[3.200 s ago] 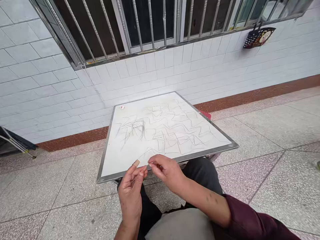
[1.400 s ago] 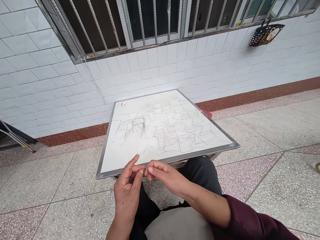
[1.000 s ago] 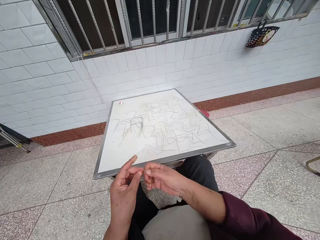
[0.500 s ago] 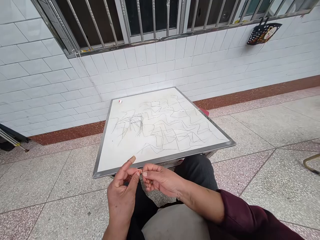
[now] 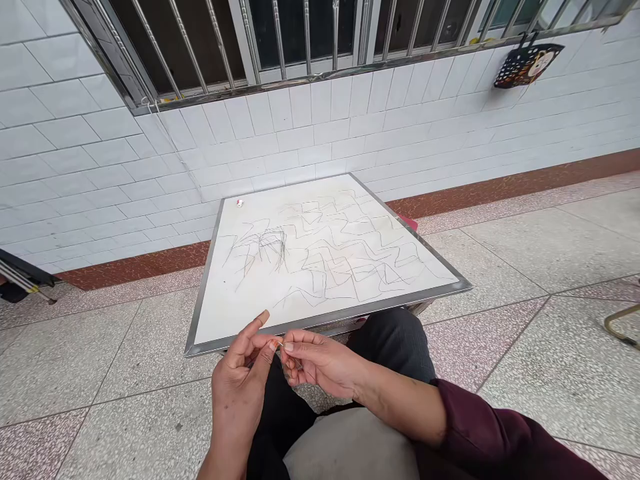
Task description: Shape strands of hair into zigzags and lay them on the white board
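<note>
Both my hands meet just past the near edge of a white tabletop (image 5: 215, 310), above my lap. My left hand (image 5: 243, 380) pinches with thumb and forefinger, another finger pointing up with a tan covering on its tip. Between the fingertips of both hands runs a short, pale thin wire (image 5: 281, 344); most of it is hidden. My right hand (image 5: 317, 360) pinches its other side, remaining fingers curled. On the tabletop lie many thin dark bent wires (image 5: 325, 283), spread out at the right and bunched in a tangled pile (image 5: 273, 243) at the left.
A small red and white item (image 5: 240, 203) sits at the table's far left corner. Behind stands a white tiled wall (image 5: 280, 143) with a barred window (image 5: 307, 40). A patterned bag (image 5: 527, 65) hangs at upper right. A metal chair leg (image 5: 620, 327) stands on the right.
My left hand has shifted slightly left, opening a small gap between the fingertips where the pale wire shows more. The right hand moved very little. The wires on the table lie as before.
</note>
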Tool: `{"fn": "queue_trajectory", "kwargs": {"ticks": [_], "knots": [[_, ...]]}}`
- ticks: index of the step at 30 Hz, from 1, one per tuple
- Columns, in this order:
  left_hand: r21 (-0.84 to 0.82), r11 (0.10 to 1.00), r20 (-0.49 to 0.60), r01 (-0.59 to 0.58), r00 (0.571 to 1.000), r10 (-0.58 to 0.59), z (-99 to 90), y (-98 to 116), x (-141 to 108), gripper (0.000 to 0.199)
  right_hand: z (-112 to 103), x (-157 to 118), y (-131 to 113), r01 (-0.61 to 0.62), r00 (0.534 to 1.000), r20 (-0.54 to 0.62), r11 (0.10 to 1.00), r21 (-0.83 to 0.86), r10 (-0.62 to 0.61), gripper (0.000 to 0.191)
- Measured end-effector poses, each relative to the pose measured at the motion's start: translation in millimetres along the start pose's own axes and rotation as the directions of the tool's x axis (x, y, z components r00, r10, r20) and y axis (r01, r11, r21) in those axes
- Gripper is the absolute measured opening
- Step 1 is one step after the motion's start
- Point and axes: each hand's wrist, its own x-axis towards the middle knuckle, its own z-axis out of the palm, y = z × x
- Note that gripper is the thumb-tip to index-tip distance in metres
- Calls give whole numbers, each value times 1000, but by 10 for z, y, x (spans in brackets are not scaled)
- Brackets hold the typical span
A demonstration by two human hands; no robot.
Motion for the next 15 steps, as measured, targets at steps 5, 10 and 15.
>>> {"fn": "queue_trajectory", "kwargs": {"ticks": [5, 10, 15], "knots": [[43, 999, 4, -26, 1000, 26, -2, -39, -7, 50, 22, 13, 16, -4, 1000, -2, 1000, 4, 4, 36], [104, 994, -10, -41, 999, 42, -20, -93, 15, 42, 60, 36, 40, -12, 997, -78, 1000, -11, 11, 40], [95, 994, -11, -59, 998, 61, -41, -81, 46, 47, 51, 38, 29, -10, 998, -67, 999, -41, 7, 39]]}}
